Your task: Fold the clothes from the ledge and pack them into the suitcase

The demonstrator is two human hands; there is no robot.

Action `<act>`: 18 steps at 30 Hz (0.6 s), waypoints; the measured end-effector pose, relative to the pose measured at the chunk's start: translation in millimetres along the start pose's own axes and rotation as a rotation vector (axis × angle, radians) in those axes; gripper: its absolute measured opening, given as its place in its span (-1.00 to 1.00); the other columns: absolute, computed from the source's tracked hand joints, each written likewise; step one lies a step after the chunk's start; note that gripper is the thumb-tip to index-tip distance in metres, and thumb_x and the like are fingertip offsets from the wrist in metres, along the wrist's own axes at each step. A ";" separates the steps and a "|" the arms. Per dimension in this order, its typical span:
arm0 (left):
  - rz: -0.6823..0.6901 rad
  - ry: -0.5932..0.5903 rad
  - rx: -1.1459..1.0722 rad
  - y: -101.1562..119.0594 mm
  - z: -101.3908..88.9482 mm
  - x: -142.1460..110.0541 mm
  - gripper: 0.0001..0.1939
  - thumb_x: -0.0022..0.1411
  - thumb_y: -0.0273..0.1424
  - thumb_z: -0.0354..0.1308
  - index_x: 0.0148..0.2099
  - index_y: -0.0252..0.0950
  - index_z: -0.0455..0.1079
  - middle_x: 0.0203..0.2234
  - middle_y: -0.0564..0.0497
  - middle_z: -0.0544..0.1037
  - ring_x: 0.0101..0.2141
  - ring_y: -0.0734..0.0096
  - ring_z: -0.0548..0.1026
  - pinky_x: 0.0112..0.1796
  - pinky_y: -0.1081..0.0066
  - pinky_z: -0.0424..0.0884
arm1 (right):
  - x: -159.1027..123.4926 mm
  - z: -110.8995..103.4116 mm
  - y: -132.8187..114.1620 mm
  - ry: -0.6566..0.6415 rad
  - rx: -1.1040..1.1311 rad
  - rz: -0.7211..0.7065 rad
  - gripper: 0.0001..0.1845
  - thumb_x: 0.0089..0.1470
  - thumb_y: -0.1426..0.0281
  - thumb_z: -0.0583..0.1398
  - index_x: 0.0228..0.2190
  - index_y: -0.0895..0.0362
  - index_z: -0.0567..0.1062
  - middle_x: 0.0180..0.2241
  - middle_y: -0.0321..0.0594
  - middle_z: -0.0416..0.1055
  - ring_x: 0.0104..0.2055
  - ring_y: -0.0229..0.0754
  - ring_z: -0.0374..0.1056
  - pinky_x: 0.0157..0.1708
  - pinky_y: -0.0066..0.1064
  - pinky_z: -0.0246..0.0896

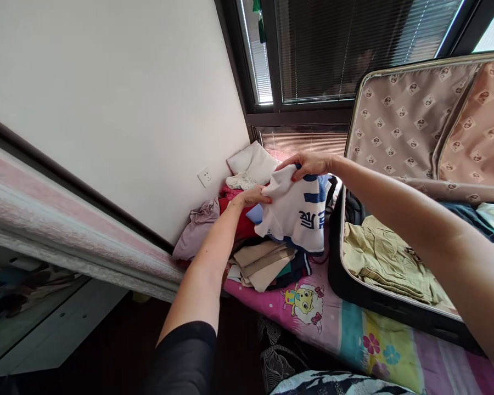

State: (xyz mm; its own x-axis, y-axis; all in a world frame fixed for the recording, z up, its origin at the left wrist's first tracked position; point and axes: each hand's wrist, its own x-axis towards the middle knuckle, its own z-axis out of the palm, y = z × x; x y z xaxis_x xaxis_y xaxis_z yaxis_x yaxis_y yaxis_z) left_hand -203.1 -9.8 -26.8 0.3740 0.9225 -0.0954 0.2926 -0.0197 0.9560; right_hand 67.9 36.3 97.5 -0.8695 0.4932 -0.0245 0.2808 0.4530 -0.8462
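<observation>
Between my two hands hangs a white shirt (288, 211) with dark blue lettering and blue parts along its right side. My left hand (253, 196) pinches its left edge. Higher up, my right hand (310, 164) grips the top of the cloth, thumb in front. Directly below the shirt lie folded beige clothes (263, 262) on a pile. Red cloth (235, 222) and a mauve garment (197, 227) are heaped behind my left forearm. The shirt hides part of the pile.
An open suitcase (335, 263) stands on the right, with khaki clothing (389, 258) inside and its patterned lid (411, 115) raised against the window. A pink cartoon bedsheet (267, 304) lies beneath. A white pillow (253, 162) rests in the corner by the wall (119, 99).
</observation>
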 end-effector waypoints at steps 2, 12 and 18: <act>-0.025 -0.053 -0.011 8.5 0.3 -11.4 -0.45 -0.25 -0.35 0.57 -0.11 -0.32 0.65 -0.15 -0.14 0.73 0.00 0.07 0.65 0.11 0.12 0.51 | -7.6 -11.6 -8.6 0.025 0.056 0.012 -0.42 -0.15 0.52 0.47 0.00 0.04 0.73 -0.21 -0.30 0.67 -0.13 -0.07 0.60 0.03 -0.18 0.59; 0.385 0.161 0.046 100.3 53.6 3.7 -0.31 -0.16 -0.17 0.63 0.00 -0.36 0.59 -0.18 -0.06 0.71 -0.02 0.04 0.64 0.02 0.20 0.56 | -115.8 -60.8 -88.4 0.331 -0.127 0.067 -0.39 -0.03 0.78 0.33 0.05 0.17 0.67 -0.30 -0.48 0.63 -0.35 -0.52 0.50 -0.17 -0.61 0.51; 0.532 0.015 0.033 169.9 131.7 24.5 -0.45 0.06 -0.10 0.56 -0.02 -0.35 0.59 -0.21 -0.04 0.69 -0.01 0.09 0.65 -0.01 0.30 0.57 | -217.1 -109.7 -123.2 0.569 -0.158 0.133 -0.53 0.02 0.61 0.45 -0.02 0.08 0.71 -0.21 -0.34 0.64 -0.15 -0.19 0.62 0.04 -0.27 0.54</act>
State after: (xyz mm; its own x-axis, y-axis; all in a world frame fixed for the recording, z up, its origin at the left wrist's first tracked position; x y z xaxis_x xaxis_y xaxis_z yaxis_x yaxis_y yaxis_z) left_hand -28.3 -41.4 96.7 0.4658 0.7869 0.4048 0.0931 -0.4985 0.8619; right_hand 266.7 -45.2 265.5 -0.4814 0.8533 0.2004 0.4671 0.4432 -0.7651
